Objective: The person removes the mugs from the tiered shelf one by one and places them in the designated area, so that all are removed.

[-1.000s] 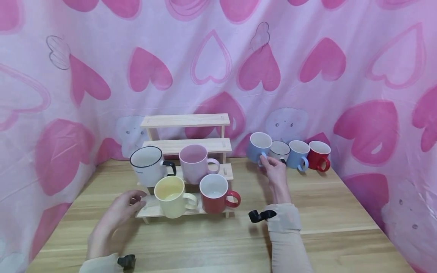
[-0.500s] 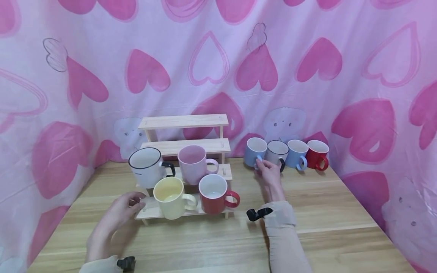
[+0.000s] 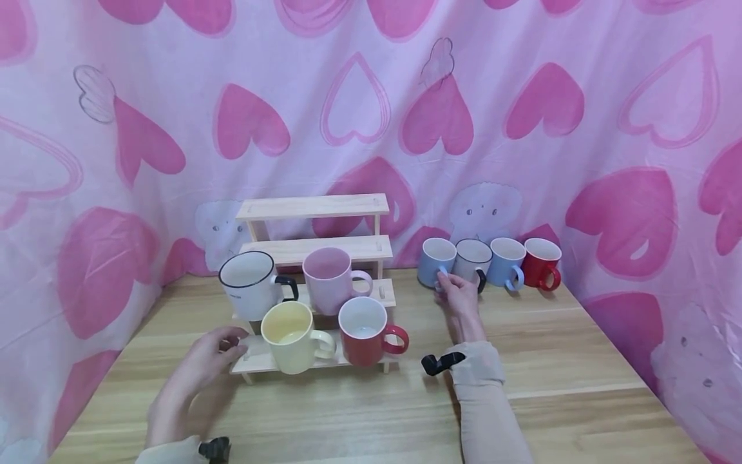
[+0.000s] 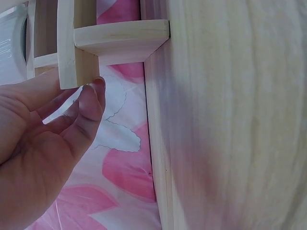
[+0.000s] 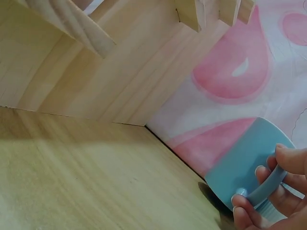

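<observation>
My right hand (image 3: 460,298) pinches the handle of a light blue mug (image 3: 436,259), which stands at the left end of a row of mugs along the table's back. In the right wrist view, fingers and thumb curl round that blue mug's handle (image 5: 268,188). My left hand (image 3: 204,356) is at the left end of a stepped wooden shelf (image 3: 257,357). In the left wrist view, thumb and fingertips pinch the end of its lowest board (image 4: 79,72). On the shelf's lower steps sit a yellow mug (image 3: 288,341), a red mug (image 3: 362,338), a black-rimmed white mug (image 3: 246,290) and a pink mug (image 3: 326,283).
Right of the held mug stand a white mug with black handle (image 3: 471,261), another light blue mug (image 3: 504,267) and a red mug (image 3: 536,267). The shelf's top board (image 3: 313,206) is bare. A pink heart-print curtain (image 3: 359,96) hangs behind the wooden table (image 3: 348,419).
My right hand has lowered the light blue mug beside the black-handled white mug, more of which now shows. The left hand stays at the shelf's end.
</observation>
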Demonstrator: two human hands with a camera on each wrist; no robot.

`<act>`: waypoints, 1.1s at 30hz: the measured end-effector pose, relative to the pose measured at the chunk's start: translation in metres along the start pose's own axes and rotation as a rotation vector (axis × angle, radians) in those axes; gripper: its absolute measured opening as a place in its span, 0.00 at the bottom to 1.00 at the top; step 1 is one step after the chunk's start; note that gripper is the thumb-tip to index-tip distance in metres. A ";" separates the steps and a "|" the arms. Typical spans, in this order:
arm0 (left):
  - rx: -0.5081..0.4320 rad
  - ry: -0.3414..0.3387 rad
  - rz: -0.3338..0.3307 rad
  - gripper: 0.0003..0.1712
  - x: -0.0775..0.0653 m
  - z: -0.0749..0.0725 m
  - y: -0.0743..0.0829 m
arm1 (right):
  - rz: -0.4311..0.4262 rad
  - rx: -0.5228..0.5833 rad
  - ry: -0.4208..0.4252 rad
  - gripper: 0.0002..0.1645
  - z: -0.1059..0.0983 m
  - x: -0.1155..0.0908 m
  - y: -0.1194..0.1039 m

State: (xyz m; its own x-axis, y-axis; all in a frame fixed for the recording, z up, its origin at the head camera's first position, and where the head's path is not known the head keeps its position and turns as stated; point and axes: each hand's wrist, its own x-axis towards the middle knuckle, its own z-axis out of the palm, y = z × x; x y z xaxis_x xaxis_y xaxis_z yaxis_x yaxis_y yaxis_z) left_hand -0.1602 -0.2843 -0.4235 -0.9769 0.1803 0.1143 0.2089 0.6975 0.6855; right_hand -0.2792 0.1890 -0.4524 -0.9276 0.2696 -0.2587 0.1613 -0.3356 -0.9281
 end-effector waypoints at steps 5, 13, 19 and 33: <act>0.001 0.002 -0.002 0.12 0.000 0.001 0.002 | -0.008 -0.034 0.009 0.23 -0.003 0.001 0.005; 0.027 0.005 0.010 0.13 0.001 0.000 0.000 | -0.041 -0.131 -0.010 0.24 -0.003 0.001 0.007; 0.023 -0.008 0.020 0.13 0.002 -0.001 -0.001 | -0.012 -0.144 -0.013 0.23 -0.003 -0.001 0.005; -0.004 -0.028 -0.010 0.13 0.002 -0.003 0.001 | -0.105 -0.332 -0.139 0.34 -0.012 -0.023 -0.018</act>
State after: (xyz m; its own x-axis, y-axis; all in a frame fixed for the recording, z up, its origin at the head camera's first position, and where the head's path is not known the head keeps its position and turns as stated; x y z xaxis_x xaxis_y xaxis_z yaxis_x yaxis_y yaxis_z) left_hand -0.1624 -0.2849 -0.4203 -0.9773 0.1931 0.0873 0.1992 0.6966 0.6893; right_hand -0.2566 0.1991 -0.4331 -0.9781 0.1546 -0.1396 0.1421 0.0050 -0.9898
